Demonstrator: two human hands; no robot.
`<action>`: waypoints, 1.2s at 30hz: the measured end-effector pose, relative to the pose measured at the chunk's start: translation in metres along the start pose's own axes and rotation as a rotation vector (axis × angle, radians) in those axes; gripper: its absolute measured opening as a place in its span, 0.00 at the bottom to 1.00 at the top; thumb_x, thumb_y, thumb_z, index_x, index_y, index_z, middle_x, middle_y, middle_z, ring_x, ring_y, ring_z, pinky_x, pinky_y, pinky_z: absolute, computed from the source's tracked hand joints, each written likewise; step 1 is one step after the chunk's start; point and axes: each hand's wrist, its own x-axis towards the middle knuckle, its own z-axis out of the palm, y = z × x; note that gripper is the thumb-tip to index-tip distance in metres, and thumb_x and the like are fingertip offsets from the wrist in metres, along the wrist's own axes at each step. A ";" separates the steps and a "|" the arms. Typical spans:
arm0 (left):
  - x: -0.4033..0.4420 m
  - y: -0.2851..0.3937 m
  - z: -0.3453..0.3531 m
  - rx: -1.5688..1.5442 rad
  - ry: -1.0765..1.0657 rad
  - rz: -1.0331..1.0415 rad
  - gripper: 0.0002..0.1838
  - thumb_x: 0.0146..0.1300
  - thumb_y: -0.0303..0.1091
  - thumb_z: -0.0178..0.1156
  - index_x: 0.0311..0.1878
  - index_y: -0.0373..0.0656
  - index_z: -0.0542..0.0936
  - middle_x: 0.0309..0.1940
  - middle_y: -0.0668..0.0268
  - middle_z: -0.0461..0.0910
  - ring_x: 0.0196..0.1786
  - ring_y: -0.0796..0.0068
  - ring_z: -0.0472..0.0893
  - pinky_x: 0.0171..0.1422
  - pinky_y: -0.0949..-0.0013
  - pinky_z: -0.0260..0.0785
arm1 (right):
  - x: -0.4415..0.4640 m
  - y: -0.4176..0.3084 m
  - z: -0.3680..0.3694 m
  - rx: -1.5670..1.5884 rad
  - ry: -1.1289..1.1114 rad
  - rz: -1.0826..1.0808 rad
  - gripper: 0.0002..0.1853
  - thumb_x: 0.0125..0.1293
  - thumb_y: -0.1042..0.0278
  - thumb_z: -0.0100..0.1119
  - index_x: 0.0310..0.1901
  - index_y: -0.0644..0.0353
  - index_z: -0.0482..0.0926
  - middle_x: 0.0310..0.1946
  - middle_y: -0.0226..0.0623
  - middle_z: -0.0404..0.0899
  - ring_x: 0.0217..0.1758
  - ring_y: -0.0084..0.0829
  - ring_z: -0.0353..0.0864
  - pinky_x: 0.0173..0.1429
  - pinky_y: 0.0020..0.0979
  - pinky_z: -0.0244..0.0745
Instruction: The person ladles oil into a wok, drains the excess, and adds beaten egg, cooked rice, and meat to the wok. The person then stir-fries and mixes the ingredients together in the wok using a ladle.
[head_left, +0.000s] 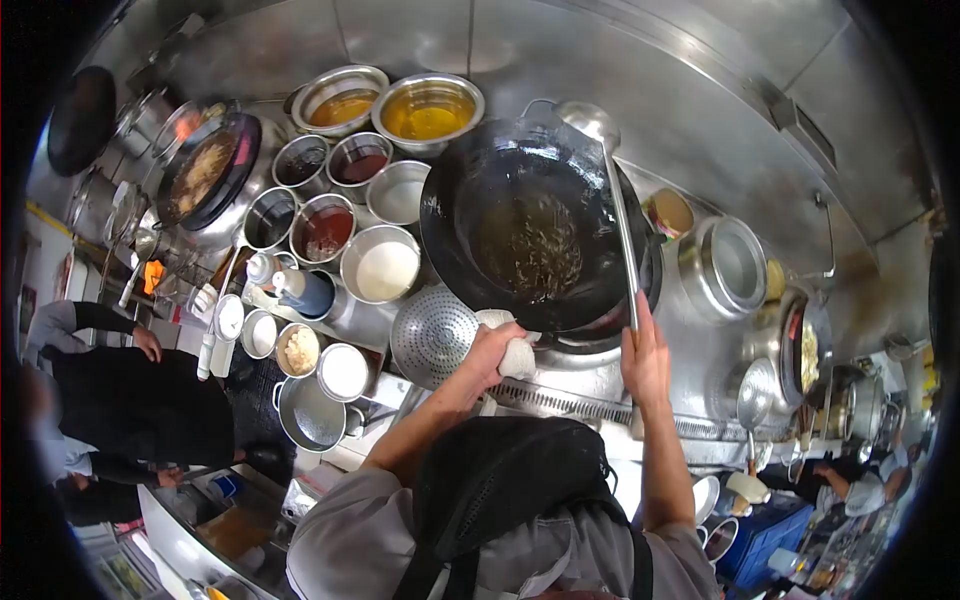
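A large black wok (455, 215) sits tilted over the stove, with a pool of oil-like liquid (545, 245) in its bottom. My left hand (492, 355) is closed around a folded white cloth (518, 358) at the wok's near rim. Whether a wok handle lies under the cloth is hidden. In my right hand (646, 358) is the handle of a long steel ladle (622, 215), which reaches across the wok's right side. Its bowl rests near the far rim. Beside my left hand lies a round perforated strainer (432, 335).
Several steel pots of sauces, such as a red one (323, 228), stand left of the wok behind two bowls of yellow liquid (430, 112). Lidded steel pots (722, 265) and a skimmer (755, 395) are on the right. A person in a dark apron (140, 400) stands at left.
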 end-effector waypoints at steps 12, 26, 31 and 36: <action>0.032 0.088 -0.043 -0.080 0.104 0.311 0.07 0.58 0.24 0.60 0.39 0.36 0.81 0.29 0.61 0.81 0.28 0.66 0.83 0.31 0.60 0.79 | 0.218 -0.158 0.026 -0.174 -0.107 -0.252 0.35 0.66 0.71 0.57 0.74 0.43 0.64 0.48 0.58 0.81 0.50 0.61 0.82 0.56 0.55 0.77; 0.078 0.239 -0.076 -0.146 0.277 0.634 0.05 0.57 0.22 0.58 0.36 0.32 0.78 0.26 0.55 0.81 0.26 0.60 0.83 0.28 0.57 0.77 | 0.364 -0.336 0.028 -0.324 -0.253 -0.503 0.32 0.59 0.77 0.54 0.67 0.42 0.75 0.51 0.50 0.84 0.55 0.55 0.83 0.57 0.53 0.78; 0.102 0.287 -0.086 -0.155 0.331 0.746 0.04 0.57 0.22 0.58 0.35 0.32 0.77 0.26 0.55 0.80 0.25 0.60 0.83 0.29 0.58 0.76 | 0.428 -0.379 0.053 -0.279 -0.268 -0.561 0.18 0.61 0.77 0.55 0.53 0.60 0.84 0.51 0.48 0.85 0.55 0.50 0.85 0.55 0.46 0.82; 0.127 0.322 -0.089 -0.060 0.416 0.895 0.12 0.53 0.20 0.59 0.43 0.36 0.74 0.30 0.62 0.77 0.30 0.68 0.81 0.36 0.62 0.75 | 0.431 -0.415 0.044 -0.311 -0.340 -0.484 0.16 0.57 0.79 0.55 0.45 0.65 0.86 0.44 0.53 0.87 0.48 0.50 0.88 0.48 0.45 0.83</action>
